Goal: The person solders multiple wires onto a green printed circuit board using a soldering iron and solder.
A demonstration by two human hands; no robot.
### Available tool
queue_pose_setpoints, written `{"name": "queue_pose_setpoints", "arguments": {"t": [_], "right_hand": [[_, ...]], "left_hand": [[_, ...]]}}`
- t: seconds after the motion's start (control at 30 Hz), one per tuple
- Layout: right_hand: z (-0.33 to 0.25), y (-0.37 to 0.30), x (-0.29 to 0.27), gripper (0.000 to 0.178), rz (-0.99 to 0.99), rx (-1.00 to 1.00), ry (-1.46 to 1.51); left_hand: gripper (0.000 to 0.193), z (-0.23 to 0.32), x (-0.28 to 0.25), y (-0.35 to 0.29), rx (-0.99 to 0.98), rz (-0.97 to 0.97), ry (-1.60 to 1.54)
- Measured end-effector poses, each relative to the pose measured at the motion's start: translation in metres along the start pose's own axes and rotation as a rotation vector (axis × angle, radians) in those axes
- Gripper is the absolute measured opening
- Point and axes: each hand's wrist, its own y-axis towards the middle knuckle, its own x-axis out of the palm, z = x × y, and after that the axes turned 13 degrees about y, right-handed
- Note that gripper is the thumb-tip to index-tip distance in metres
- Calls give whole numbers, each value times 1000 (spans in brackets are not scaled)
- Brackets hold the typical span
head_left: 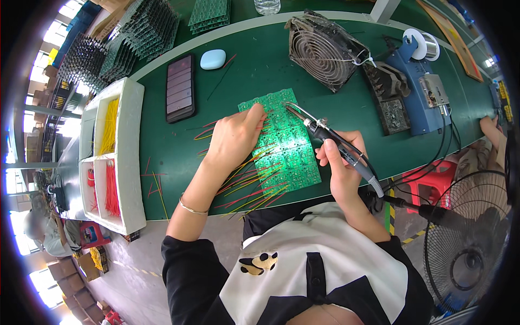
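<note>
Soldering iron [329, 135] in right hand [345, 169], over circuit board [295, 142]

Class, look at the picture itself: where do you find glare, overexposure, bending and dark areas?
In the head view, glare whitens part of the circuit board; in the head view, the windows at left are blown out to white; in the head view, fisheye distortion curves the table edge; in the head view, the corners fall to black.
</note>
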Motion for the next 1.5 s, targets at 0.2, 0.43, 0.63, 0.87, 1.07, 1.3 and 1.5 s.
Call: {"name": "queue_pose_setpoints", "arguments": {"t": [0.2,0.43,0.63,0.87,1.07,1.3,1.5], "right_hand": [[2,-1,0,18,-21,0,-6],[0,-1,1,17,-32,6,-24],[0,-2,1,17,-40,10,-19],[0,-2,-1,17,-43,18,-31],[0,-2,0,17,-22,29,-44],[-2,-2,1,18,-25,28,-54],[1,-2,1,18,12,-37,-76]], "left_hand": [[11,-2,3,-3,41,-1,77],[11,0,2,-1,61,-16,120],[11,-1,4,-1,64,-23,131],[12,-1,8,-2,77,-44,194],[11,-4,11,0,158,60,239],[14,-5,10,1,160,66,209],[15,-4,8,0,158,21,201]]}}
